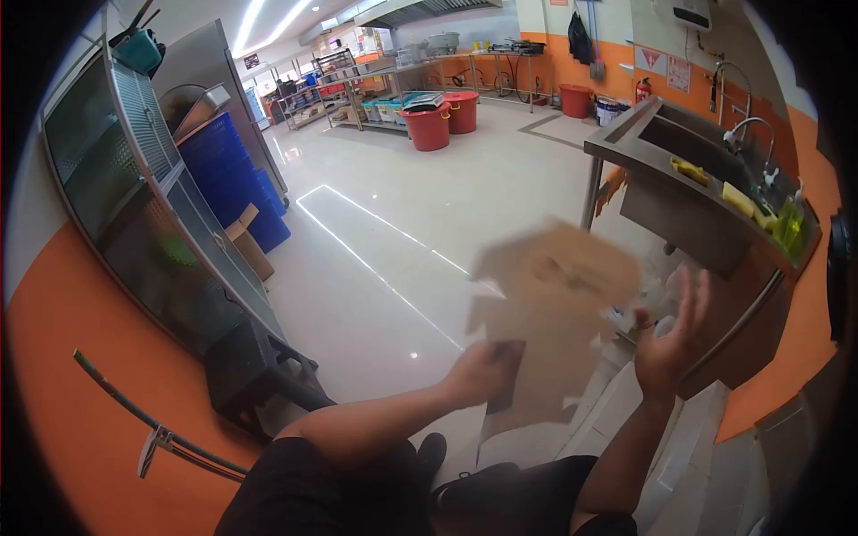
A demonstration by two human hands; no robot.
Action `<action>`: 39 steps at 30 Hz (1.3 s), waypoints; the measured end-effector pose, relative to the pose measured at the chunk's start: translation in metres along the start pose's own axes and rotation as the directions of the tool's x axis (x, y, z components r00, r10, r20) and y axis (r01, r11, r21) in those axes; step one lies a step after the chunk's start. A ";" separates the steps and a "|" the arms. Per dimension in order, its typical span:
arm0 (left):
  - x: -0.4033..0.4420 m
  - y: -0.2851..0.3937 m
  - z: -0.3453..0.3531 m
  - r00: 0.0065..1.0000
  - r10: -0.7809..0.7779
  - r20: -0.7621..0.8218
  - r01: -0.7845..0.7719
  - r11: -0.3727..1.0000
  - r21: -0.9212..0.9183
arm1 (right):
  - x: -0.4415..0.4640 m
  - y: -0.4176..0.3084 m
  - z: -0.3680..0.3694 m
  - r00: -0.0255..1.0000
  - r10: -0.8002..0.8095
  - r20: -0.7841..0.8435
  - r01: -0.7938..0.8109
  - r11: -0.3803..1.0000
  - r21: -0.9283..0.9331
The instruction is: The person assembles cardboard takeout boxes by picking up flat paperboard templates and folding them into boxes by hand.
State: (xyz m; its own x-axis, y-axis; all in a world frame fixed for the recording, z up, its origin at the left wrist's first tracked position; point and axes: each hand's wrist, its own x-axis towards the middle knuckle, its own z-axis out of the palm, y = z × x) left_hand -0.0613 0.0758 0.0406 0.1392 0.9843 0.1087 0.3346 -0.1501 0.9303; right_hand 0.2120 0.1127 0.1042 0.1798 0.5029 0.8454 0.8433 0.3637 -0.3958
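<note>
A flattened piece of brown cardboard (pixel 559 286), blurred by motion, hangs in front of me with uneven flaps along its edges. My left hand (pixel 483 371) is closed on its lower left edge, beside a dark patch on the board. To the right of the cardboard, my right hand (pixel 668 348) is raised with its fingers stretched out and holds nothing. Some small whitish items behind the right hand are too unclear to name.
At right stands a steel sink (pixel 617 134) with sponges and a green soap bottle (pixel 789 225). A black stool (pixel 259 371), a screened cabinet (pixel 165 183) and blue crates (pixel 219 170) line the left. Red bins (pixel 427 128) stand farther back on the shiny floor.
</note>
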 end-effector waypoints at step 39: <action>0.006 0.015 -0.005 0.953 0.228 -0.198 -0.231 0.973 0.009 | -0.034 -0.007 0.049 0.589 0.176 0.789 -0.717 0.564 0.410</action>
State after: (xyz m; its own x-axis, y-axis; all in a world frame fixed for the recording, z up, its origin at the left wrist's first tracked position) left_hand -0.0605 0.0801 0.0569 0.0246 0.9225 0.3852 0.3019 -0.3742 0.8768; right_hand 0.1749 0.1318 0.0611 -0.1454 0.9786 0.1459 0.1388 0.1662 -0.9763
